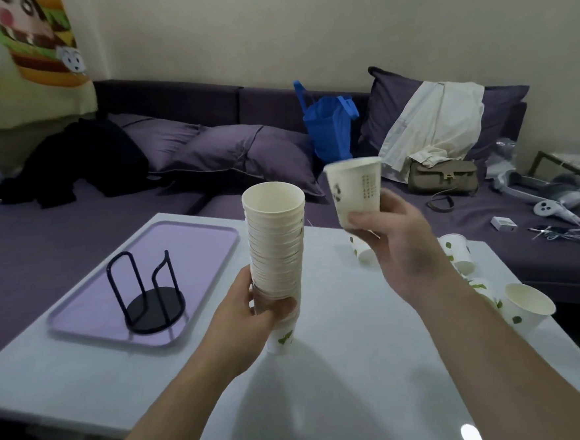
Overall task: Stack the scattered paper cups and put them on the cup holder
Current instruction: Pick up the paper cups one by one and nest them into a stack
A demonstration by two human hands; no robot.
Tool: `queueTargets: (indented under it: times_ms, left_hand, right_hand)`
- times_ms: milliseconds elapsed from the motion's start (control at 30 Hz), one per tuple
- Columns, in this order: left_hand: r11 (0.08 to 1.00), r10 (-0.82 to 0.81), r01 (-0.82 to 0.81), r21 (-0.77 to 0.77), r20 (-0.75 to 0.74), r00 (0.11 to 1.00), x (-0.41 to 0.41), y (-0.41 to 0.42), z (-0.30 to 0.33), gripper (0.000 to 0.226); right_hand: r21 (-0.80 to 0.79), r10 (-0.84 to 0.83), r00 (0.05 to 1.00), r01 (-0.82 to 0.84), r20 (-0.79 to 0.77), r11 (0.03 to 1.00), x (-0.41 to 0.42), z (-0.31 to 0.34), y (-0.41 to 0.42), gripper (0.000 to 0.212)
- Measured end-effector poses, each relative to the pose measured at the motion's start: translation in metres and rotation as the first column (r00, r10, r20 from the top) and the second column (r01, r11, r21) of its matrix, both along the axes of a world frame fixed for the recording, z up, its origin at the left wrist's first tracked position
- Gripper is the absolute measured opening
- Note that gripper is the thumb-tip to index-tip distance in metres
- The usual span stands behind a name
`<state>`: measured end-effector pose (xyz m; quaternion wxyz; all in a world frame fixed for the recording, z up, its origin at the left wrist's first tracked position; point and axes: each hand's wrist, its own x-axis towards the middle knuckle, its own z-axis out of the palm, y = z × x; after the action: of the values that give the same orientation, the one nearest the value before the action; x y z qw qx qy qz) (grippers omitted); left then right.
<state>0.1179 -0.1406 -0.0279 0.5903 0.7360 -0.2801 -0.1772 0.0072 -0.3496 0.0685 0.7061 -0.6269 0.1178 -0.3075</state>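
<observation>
My left hand (pixel 254 311) grips the lower part of a tall stack of white paper cups (pixel 276 248), held upright above the white table (pixel 343 370). To its right, my right hand (pixel 393 243) holds a single paper cup (pixel 357 189) upright, level with the top of the stack and apart from it. The black wire cup holder (pixel 149 295) stands bare on a lilac tray (pixel 194 240) at the left of the table. Several loose cups lie at the table's right side: one behind my right hand (pixel 361 251), one further right (pixel 459 251), and one near the right edge (pixel 524 306).
A purple sofa (pixel 75 217) with cushions surrounds the table's far side. On it lie a blue bag (pixel 328 127), a white garment (pixel 436 120), a tan handbag (pixel 441 176), a black cloth heap (pixel 78 159) and cables with small devices (pixel 556 221) at the right.
</observation>
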Motion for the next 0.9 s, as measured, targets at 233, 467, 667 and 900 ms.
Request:
queueTargets:
  times_ms: [233,467,667,900]
  left_hand:
    - [1.0,-0.006,0.006,0.003,0.035,0.999,-0.001,0.004,0.0,0.05]
    - [1.0,0.007,-0.007,-0.004,0.023,1.0,0.001,0.005,-0.002,0.05]
    - [1.0,0.001,-0.001,0.001,0.045,0.999,0.003,0.007,-0.001,0.052]
    - [1.0,-0.002,0.001,0.012,0.059,0.998,0.002,0.008,0.0,0.051]
  right_hand:
    - [-0.088,0.091,0.976,-0.074,0.2,0.993,0.011,0.037,0.05,0.037]
    - [-0.133,0.146,0.97,-0.121,0.196,0.984,0.03,0.035,0.073,0.044]
    - [-0.188,0.161,0.986,-0.149,0.049,0.971,0.036,0.02,0.077,0.05]
    - [-0.246,0.081,0.997,-0.079,-0.005,0.966,0.033,0.017,0.078,0.074]
